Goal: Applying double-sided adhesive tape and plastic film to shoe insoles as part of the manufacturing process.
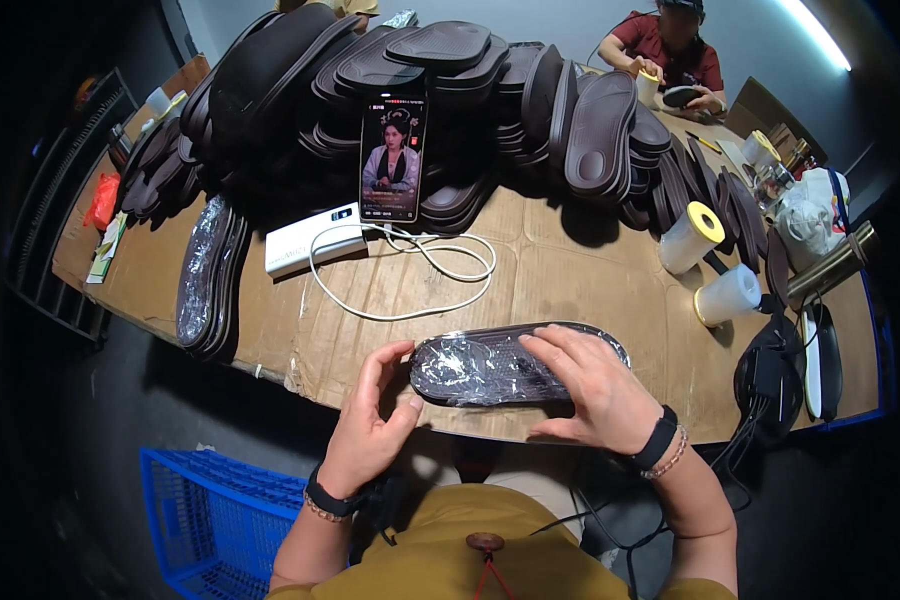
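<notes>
A dark brown shoe sole (490, 368) lies crosswise near the table's front edge, covered in shiny clear plastic film. At its left end my left hand (375, 420) is open, index finger and thumb apart, the fingertips beside the sole's rounded tip. My right hand (600, 395) rests over the sole's right part, fingers stretched across the film and thumb apart near the front edge; it hides some of the sole. Farther left stands a stack of film-covered soles (202, 275).
Brown soles (450, 45) pile high across the back. A phone (392, 160) leans there beside a white power bank (315, 240) with a looped cable (410, 312). Film rolls (692, 238) stand at right. A co-worker (675, 55) holds a sole. A blue crate (220, 520) sits on the floor.
</notes>
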{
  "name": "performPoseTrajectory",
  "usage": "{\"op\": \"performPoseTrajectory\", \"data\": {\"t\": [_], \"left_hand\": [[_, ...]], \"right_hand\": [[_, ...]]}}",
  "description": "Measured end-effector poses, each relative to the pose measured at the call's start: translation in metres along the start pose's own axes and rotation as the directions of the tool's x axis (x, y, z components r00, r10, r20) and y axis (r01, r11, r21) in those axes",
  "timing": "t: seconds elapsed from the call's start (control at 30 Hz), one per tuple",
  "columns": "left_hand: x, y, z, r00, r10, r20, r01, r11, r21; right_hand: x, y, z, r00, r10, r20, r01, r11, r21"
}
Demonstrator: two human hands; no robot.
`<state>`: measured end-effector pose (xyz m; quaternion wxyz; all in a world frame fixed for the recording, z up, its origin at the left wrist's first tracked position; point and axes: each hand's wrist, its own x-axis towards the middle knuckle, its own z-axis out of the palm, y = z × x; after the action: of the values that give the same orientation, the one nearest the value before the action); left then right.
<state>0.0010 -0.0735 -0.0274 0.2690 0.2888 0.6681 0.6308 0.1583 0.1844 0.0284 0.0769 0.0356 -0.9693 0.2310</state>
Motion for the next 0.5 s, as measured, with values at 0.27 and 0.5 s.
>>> {"op": "performPoseTrajectory", "data": {"t": [0.27, 0.5], "left_hand": [[0.017, 0.013, 0.015, 0.952, 0.269, 0.147, -0.306, 0.827, 0.472], [0.016, 0.009, 0.011, 0.966, 0.195, 0.170, -0.254, 0.836, 0.487]], "right_hand": [[0.020, -0.016, 0.033, 0.998, -0.059, -0.008, 0.059, 0.997, 0.048], [0.013, -0.013, 0.032, 0.994, -0.090, -0.061, 0.100, 0.975, 0.200]]}}
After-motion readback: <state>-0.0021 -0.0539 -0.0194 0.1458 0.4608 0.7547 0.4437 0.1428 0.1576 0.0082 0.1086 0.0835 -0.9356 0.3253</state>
